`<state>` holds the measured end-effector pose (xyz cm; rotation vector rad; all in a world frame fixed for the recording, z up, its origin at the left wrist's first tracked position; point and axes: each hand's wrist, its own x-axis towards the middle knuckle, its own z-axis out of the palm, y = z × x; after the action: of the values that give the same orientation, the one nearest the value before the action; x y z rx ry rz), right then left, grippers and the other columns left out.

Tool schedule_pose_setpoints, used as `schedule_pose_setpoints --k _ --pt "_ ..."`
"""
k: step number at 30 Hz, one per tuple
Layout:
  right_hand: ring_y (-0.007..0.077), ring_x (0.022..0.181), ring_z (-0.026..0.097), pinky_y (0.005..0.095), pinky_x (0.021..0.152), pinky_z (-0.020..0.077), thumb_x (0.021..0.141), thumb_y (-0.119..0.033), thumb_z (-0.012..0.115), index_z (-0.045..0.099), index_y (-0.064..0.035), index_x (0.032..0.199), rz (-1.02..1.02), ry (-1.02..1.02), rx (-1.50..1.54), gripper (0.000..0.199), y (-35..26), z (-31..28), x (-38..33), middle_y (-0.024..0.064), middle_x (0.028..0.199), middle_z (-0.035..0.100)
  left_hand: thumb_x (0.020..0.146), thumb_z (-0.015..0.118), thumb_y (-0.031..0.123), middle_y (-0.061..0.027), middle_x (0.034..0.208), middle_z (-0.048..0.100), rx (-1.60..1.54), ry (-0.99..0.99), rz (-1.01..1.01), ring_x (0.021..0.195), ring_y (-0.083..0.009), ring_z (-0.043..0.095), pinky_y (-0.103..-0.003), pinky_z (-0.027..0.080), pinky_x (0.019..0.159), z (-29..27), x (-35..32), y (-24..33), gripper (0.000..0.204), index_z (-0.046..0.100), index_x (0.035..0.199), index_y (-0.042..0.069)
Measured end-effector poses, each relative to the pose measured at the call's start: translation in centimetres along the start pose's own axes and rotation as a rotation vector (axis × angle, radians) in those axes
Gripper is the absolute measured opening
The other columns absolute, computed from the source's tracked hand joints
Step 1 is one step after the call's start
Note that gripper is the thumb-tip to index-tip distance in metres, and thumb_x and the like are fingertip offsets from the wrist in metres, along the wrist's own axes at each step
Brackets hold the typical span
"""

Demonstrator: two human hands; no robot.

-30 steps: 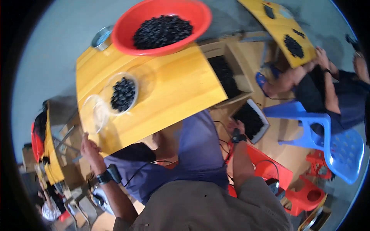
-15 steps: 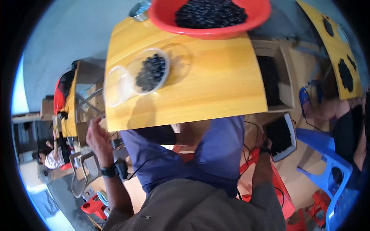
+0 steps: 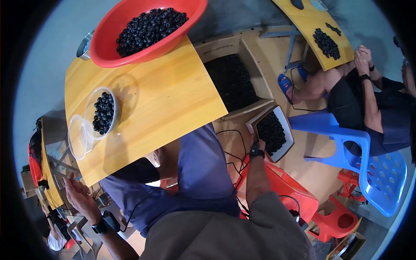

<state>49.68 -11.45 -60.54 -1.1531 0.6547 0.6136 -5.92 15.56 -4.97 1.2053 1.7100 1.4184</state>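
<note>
My left hand (image 3: pixel 80 197) is off the table's near left corner, fingers stretched out, with nothing in it. Down at my right side, my right hand (image 3: pixel 256 145) is at the near wall of a small white-lined cardboard box (image 3: pixel 286 130), its fingers closed at the edge and partly hidden. The box holds many small black ring-like parts (image 3: pixel 271 134). On the yellow wooden table (image 3: pixel 160 104) stands a clear round tub (image 3: pixel 116 115) part-filled with the same black parts, beside a clear lid (image 3: pixel 78 141). A red basin (image 3: pixel 102 43) heaped with these parts sits at the far edge.
A metal bowl (image 3: pixel 82 50) stands left of the basin. A larger carton (image 3: pixel 260 73) of black parts is right of the table. A blue plastic chair (image 3: pixel 359 138) and a seated person (image 3: pixel 368 95) are further right. Red stools (image 3: pixel 338 221) and cables lie low right.
My view has swung to the right, so the table appears further left. My right hand stays at the small box; my left hand stays beside the table corner.
</note>
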Motion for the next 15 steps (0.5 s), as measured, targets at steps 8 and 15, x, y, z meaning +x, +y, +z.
schedule_pose_setpoints --k 8,15 --pt "0.0313 0.11 0.061 0.0442 0.098 0.0534 0.096 -0.011 0.036 0.057 0.0169 0.116 -0.319 -0.309 -0.204 0.041 -4.7 -1.5 1.3 0.0235 0.112 0.065 0.105 0.048 0.035 0.0061 0.066 0.027 0.1 0.033 0.182 0.056 -0.0022 0.024 -0.021 0.022 0.048 0.0 0.2 -1.2 0.043 0.062 0.118 -0.004" --pt "0.0344 0.107 0.061 0.048 0.092 0.0572 0.091 -0.012 0.035 0.056 0.0128 0.114 0.088 -0.062 0.567 0.04 -10.9 2.8 -7.1 0.0252 0.116 0.06 0.105 0.049 0.036 0.0058 0.067 0.027 -0.24 0.039 -0.132 0.057 -0.0017 0.025 -0.02 0.023 0.047 -3.8 1.6 -3.5 0.043 0.061 0.117 -0.003"
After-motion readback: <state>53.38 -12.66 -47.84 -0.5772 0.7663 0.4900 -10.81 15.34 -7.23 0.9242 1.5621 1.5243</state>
